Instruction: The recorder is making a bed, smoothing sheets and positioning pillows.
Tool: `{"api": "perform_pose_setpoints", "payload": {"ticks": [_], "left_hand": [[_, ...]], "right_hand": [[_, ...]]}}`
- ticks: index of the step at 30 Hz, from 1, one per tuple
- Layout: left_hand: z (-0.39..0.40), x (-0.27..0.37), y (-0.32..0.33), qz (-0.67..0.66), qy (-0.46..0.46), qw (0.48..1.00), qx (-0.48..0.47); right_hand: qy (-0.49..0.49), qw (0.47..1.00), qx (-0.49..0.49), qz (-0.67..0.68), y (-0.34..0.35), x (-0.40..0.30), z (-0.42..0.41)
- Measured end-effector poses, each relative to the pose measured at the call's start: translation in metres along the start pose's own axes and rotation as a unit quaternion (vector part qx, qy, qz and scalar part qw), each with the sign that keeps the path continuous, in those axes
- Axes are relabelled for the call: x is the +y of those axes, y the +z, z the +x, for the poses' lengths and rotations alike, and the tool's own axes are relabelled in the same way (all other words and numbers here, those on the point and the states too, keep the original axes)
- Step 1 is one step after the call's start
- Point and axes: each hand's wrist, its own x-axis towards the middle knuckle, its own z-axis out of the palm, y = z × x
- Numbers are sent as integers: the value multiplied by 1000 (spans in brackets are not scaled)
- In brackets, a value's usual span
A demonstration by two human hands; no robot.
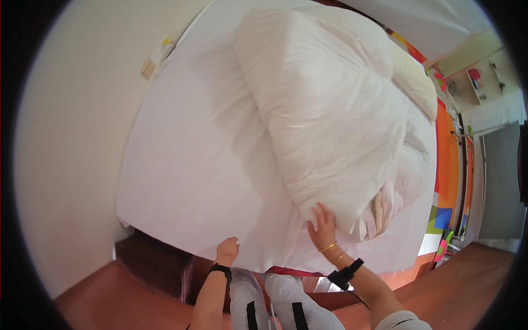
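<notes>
A bed with a pale fitted sheet [185,165] fills the middle of the head view. On its right half lies a thick white duvet [330,115], folded over and bunched, with pinkish and beige cloth [383,210] showing at its lower right corner. My right hand [324,227], with fingers spread, is at the duvet's near corner; whether it presses on it I cannot tell. My left hand [228,250] is curled over the sheet by the bed's near edge, to the left of my right hand; nothing shows in it, and its fingertips are partly hidden.
A cream wall [74,144] with a socket plate [147,69] runs along the left. Beyond the bed's right side are a colourful mat [447,156], shelves [480,82] and a grey panel [501,185]. A dark brown piece of furniture or bed base [154,264] stands below the sheet at the lower left.
</notes>
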Motion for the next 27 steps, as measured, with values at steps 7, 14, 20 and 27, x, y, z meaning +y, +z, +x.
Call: {"api": "perform_pose_setpoints", "payload": {"ticks": [7, 14, 20, 27], "left_hand": [[20, 43, -19, -148, -9, 988, 39], [6, 84, 12, -213, -3, 976, -50], [-16, 49, 4, -221, -13, 973, -62], [-30, 85, -52, -191, 101, 972, -88]], "right_hand": [[280, 909, 242, -194, -58, 117, 46], [406, 786, 236, 402, -73, 148, 106], [320, 814, 23, 485, -71, -34, 186], [-145, 873, -436, 161, 83, -244, 89]]}}
